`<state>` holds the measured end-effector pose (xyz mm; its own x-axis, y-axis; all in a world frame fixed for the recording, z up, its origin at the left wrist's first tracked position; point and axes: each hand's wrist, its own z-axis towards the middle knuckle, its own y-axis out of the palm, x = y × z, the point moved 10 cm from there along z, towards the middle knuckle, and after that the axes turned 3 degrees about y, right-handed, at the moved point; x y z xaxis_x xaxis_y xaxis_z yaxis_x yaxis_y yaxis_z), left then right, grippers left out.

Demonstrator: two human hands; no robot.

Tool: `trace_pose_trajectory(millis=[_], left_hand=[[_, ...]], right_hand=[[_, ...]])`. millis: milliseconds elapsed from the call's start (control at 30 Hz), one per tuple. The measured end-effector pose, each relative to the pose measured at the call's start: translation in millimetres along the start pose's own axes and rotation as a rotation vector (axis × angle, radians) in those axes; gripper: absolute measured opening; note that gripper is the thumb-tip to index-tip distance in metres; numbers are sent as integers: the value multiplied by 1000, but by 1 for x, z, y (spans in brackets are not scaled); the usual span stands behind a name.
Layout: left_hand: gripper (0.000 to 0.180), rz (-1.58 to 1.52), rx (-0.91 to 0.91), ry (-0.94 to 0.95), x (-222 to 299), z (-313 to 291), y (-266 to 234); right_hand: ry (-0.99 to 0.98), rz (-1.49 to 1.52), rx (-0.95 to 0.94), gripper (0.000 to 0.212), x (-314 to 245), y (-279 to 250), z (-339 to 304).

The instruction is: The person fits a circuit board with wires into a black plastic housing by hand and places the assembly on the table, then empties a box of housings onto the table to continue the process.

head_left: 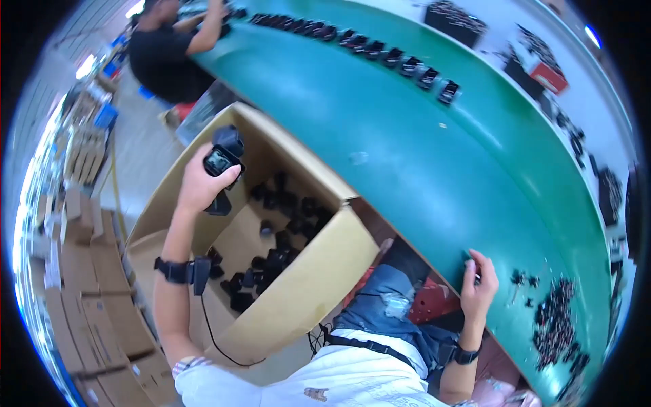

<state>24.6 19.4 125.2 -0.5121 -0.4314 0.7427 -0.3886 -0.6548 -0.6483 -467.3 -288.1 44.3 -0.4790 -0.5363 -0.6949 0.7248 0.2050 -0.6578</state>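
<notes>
Fingers of left hand (198, 182) clenched round black device (222, 157), held above open cardboard box (308, 285) of black parts (281, 234), right hand (479, 279) curled on edge of green conveyor belt (420, 149), grasp unclear, small dark pieces (556, 325) heaped just beside.

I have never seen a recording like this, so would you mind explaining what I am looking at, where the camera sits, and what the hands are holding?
There is no machine here: a seated person works with bare hands, and one wide fisheye camera on their head looks down, which bends straight edges. The left hand is raised over an open cardboard box and holds a small black device. More small black parts lie loose inside the box. The right hand rests at the near edge of a green conveyor belt, fingers on a small dark part too small to identify. A row of black parts runs along the belt's far side, and a pile of small dark pieces lies near the right hand. Another person works at the far end.
</notes>
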Motion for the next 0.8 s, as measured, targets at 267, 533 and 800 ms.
trace_pose_trajectory(millis=[267, 533, 800], left_hand=[[58, 414, -423, 889, 268, 8, 286], [59, 450, -465, 1022, 262, -18, 394], [29, 444, -227, 1203, 275, -43, 371]], right_hand=[[-66, -146, 73, 38, 1, -20, -16], [24, -60, 225, 28, 20, -51, -24], [-7, 77, 252, 16, 34, -59, -27]])
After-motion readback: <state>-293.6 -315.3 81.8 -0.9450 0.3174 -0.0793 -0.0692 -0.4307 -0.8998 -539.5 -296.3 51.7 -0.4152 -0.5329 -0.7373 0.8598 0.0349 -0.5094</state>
